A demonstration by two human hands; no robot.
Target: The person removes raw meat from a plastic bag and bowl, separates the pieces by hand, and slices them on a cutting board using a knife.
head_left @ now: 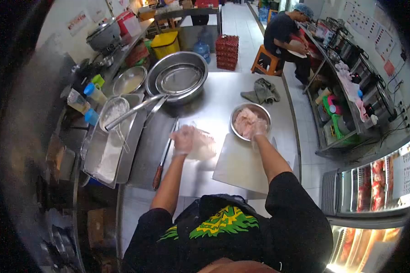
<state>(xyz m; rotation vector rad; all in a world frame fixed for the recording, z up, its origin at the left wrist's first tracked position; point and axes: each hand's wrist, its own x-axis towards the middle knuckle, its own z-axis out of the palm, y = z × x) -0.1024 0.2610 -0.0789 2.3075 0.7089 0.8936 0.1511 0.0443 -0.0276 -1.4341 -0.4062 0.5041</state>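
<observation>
1. The right hand (pixel 258 127), in a clear glove, reaches into the metal bowl (pixel 268 116), fingers against the pale raw meat (pixel 245 120); whether they grasp or only press cannot be told.
2. The left hand (pixel 183 140), also gloved, has bent fingers at the edge of the pale, see-through plastic (pixel 204 148); blur hides whether they grip it.
3. The bowl sits just beyond the cutting board (pixel 237 164), probably so the right arm reaches it directly. The plastic lies between the left hand and the board, seemingly to keep both within easy reach.
4. The long tool (pixel 157 177) lies left of the plastic, handle toward the person, perhaps for quick pickup; its length borders the left hand's space.
5. Farther left, the tray's rim (pixel 134 152) and the large basin (pixel 202 88) limit movement.
6. Steel tabletop (pixel 221 100) stretches between basin and cloth (pixel 265 92), giving room forward. The table's right edge runs near the bowl.
</observation>
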